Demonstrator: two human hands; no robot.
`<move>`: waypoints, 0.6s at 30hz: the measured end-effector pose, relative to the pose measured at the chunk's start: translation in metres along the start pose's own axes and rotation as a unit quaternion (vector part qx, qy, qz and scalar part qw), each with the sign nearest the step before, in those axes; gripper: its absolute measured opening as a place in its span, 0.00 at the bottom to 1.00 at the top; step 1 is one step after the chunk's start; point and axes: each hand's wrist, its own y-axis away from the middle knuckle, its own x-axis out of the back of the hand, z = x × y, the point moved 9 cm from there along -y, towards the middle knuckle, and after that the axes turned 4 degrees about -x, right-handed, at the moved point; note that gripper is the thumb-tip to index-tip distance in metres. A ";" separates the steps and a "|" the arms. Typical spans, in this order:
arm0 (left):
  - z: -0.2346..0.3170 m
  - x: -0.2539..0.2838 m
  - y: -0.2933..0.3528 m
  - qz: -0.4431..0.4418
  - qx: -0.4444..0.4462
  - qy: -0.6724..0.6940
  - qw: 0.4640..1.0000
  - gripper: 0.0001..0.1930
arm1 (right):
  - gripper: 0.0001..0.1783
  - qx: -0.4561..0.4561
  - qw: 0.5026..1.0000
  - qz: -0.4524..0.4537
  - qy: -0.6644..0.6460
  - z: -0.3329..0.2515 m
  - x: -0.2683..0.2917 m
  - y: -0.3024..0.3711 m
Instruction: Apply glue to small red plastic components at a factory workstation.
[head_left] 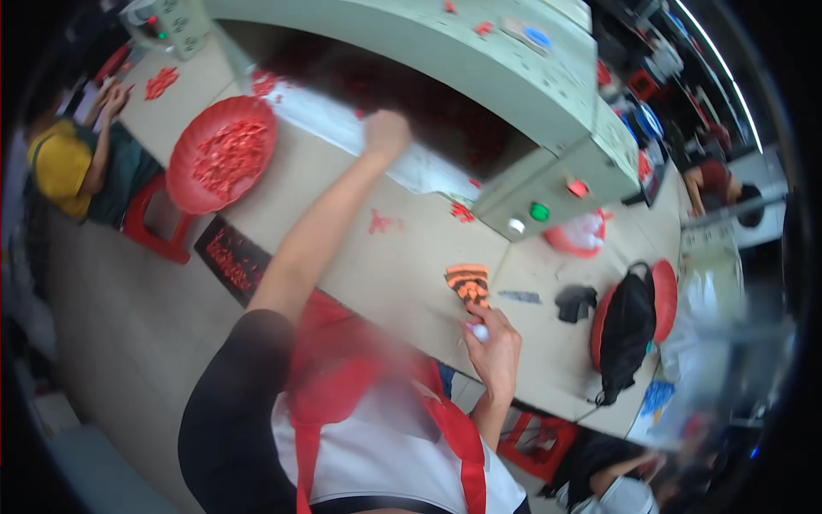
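My left hand (pixel 387 135) reaches out to the front of a pale green machine's (pixel 531 184) wide opening, over a white strip (pixel 321 116). It is smeared by motion, so whether it holds anything does not show. Close to my body, my right hand (pixel 497 349) is closed round a small white thing with a rounded end (pixel 478 332), perhaps a glue bottle. Its fingertips touch the lower end of an orange-and-black patterned piece (pixel 467 281) on the table (pixel 411 291). Small red pieces (pixel 384 223) lie between my hands, others (pixel 462 212) by the machine.
Left of me, a red basin (pixel 184 184) full of red pieces rests over a red stool (pixel 154 227). A dark tray (pixel 227 257) of similar pieces adjoins the table's edge. On the right lie a grey strip (pixel 520 297) and a black bag (pixel 629 330). People work at both sides.
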 end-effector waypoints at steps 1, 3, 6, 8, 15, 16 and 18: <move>-0.002 0.002 0.003 0.030 0.000 -0.004 1.000 0.08 | 0.15 -0.004 1.000 -0.002 0.002 0.003 -0.001 0.001; -0.005 0.010 0.010 0.022 0.059 0.082 0.995 0.09 | 0.14 -0.025 1.000 0.001 0.009 0.009 0.002 0.003; 0.004 0.043 0.041 0.081 0.028 0.429 0.899 0.16 | 0.13 -0.040 0.999 0.018 -0.019 0.009 0.007 -0.001; 0.025 0.053 0.084 -0.048 0.064 0.724 0.685 0.17 | 0.13 -0.037 0.994 0.030 -0.099 0.006 0.006 -0.007; 0.086 0.073 0.219 -0.233 0.183 0.846 0.443 0.12 | 0.12 -0.106 0.873 -0.006 -0.476 -0.029 -0.021 -0.021; 0.090 0.074 0.228 -0.246 0.179 0.834 0.460 0.11 | 0.11 -0.110 0.879 0.009 -0.464 -0.034 -0.019 -0.022; 0.098 0.077 0.235 -0.263 0.155 0.817 0.490 0.09 | 0.10 -0.084 0.877 0.010 -0.473 -0.039 -0.012 -0.025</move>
